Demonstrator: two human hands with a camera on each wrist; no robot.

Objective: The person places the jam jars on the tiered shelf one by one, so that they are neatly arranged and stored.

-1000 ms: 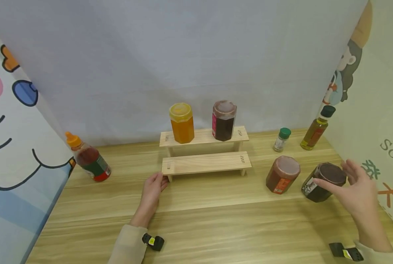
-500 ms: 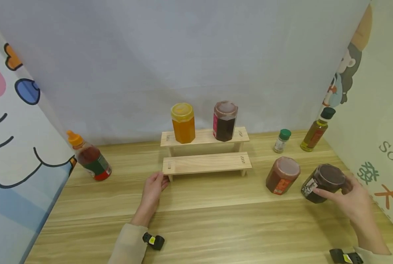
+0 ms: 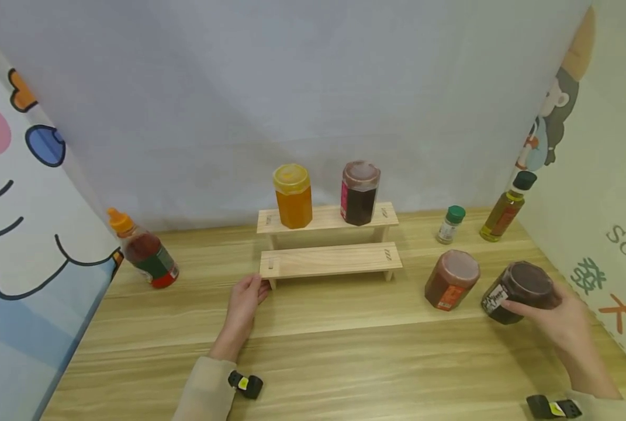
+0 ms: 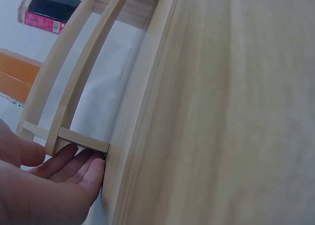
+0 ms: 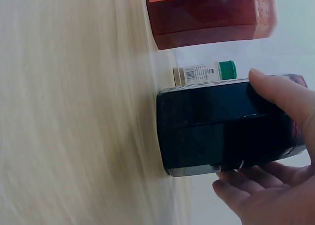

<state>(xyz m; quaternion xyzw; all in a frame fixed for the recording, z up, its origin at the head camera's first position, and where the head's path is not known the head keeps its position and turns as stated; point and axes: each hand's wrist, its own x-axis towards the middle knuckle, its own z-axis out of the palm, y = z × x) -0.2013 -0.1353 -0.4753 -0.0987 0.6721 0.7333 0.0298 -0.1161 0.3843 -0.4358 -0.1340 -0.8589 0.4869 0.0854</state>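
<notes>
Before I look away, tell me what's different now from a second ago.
The right hand has come down and in toward the dark jar; its spread fingers and thumb have closed, so it now grips the jar. The jar itself has not visibly moved. The left hand stays at the left front corner of the wooden rack. Nothing was let go.

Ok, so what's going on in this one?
A person's right grip is around a dark jar, beside an orange-labelled reddish jar on the table; whether the dark jar is lifted is unclear. The left grip holds the left end of a two-tier wooden rack, whose upper shelf carries a yellow-lidded jar and a pink-labelled jar.
</notes>
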